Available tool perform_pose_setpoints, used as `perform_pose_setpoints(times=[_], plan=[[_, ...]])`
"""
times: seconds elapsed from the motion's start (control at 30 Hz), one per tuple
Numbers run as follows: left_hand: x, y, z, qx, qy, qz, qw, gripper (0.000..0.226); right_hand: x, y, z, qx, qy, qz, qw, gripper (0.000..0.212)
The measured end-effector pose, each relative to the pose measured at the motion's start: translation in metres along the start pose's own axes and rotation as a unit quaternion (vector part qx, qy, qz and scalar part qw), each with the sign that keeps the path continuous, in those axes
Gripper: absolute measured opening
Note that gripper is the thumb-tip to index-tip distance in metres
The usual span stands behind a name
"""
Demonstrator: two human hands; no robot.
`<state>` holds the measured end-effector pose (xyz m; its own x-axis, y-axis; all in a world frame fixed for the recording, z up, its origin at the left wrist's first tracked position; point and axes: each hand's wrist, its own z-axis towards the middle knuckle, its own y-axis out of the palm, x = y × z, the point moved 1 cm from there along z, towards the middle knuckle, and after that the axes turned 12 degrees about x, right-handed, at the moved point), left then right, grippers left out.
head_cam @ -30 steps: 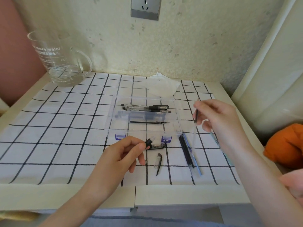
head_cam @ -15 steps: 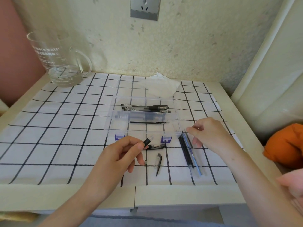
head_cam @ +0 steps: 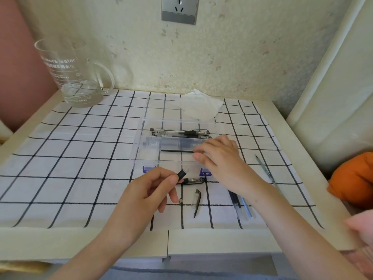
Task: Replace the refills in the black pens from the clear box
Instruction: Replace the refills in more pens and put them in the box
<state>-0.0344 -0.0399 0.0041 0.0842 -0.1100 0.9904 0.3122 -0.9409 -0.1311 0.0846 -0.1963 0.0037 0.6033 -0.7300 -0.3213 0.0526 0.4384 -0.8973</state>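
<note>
Crosswise refill [head_cam: 177, 150] — L-R axis, R fingers [head_cam: 201, 158] pinch end

I see a cream, speckled wall [head_cam: 242, 57] across the top of the frame, a grey socket [head_cam: 178, 9] at top centre. A pale table [head_cam: 60, 243] under a white cloth [head_cam: 60, 168] with black checks fills the middle. A pink surface [head_cam: 16, 77] runs down the left edge; a cream padded panel [head_cam: 333, 87] rises at the right. Light is soft, even.
</note>
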Motion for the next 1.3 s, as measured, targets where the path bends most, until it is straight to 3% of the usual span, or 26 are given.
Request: perform_pose_setpoints(times=[0.23,0.63,1.07,1.3], plan=[[0.001,-0.002,0.001,0.000,-0.002,-0.007,1.000,0.017,-0.001,0.010,0.004,-0.031,-0.009,-0.058,0.998,0.048],[-0.001,-0.001,0.001,0.000,-0.001,-0.002,1.000,0.016,-0.004,0.004,0.005,-0.086,0.015,-0.025,0.996,0.047],[-0.002,-0.001,0.002,-0.001,0.002,0.000,1.000,0.016,-0.003,0.000,0.004,-0.106,0.030,0.041,0.993,0.017],[-0.001,-0.002,0.003,0.002,0.002,-0.003,1.000,0.016,0.000,-0.013,0.002,-0.039,0.105,0.187,0.976,0.005]])
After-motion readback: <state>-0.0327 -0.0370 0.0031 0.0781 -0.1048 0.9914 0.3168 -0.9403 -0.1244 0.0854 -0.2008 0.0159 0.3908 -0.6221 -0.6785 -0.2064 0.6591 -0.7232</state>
